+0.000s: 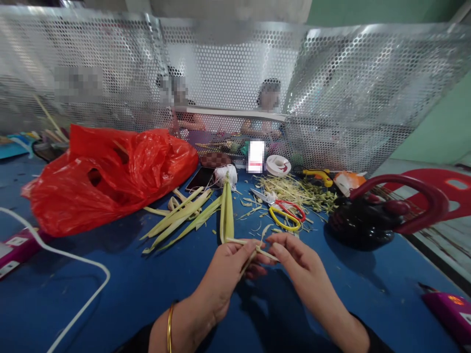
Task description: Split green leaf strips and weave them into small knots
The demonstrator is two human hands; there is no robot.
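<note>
Close together over the blue table, both hands work on pale, dried leaf strips (235, 240). My left hand (230, 267) has its thumb and fingers closed around the strips, which cross near the fingertips. With thumb and forefinger, my right hand (296, 260) pinches the other end of a strip. Just beyond the left hand lie folded green-yellow leaves (227, 211). More long, pale leaves (180, 220) rest to the left. Scissors (287, 213) with red and yellow handles lie beyond the right hand. How the strips are joined is partly hidden by my fingers.
A red plastic bag (114, 181) fills the left side, near a white cable (91, 262). A dark kettle (362, 223) stands at right. Behind are white thread (225, 175), a tape roll (278, 165), plant scraps (294, 192) and a perforated metal screen (228, 68), with people beyond.
</note>
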